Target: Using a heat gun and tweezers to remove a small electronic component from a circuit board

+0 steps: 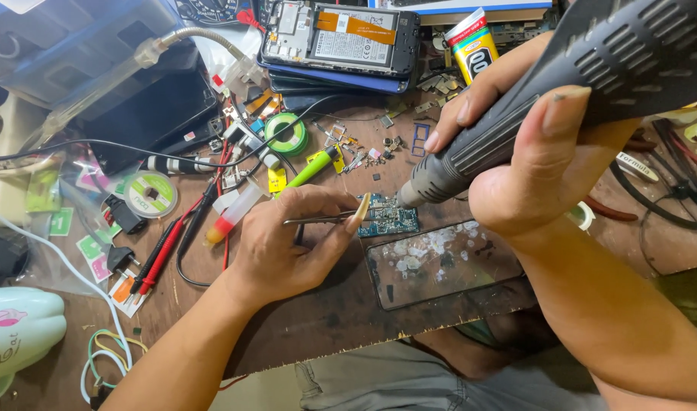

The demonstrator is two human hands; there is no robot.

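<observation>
My left hand (287, 243) pinches thin metal tweezers (318, 220), their tips resting at the left edge of a small green-blue circuit board (390, 219) on the wooden bench. In my right hand (531, 144) I grip a dark grey hot-air gun (561, 84), its metal nozzle pointing down-left at the board's upper right corner. A scratched glass phone panel (440, 262) lies just below the board, right of my left hand.
An opened phone (341, 38) lies at the top centre beside a yellow glue tube (472, 46). Solder wire spools (286, 133), red and black probe leads (165, 251), a green-handled tool (314, 167) and small parts clutter the left. Cables lie at the right.
</observation>
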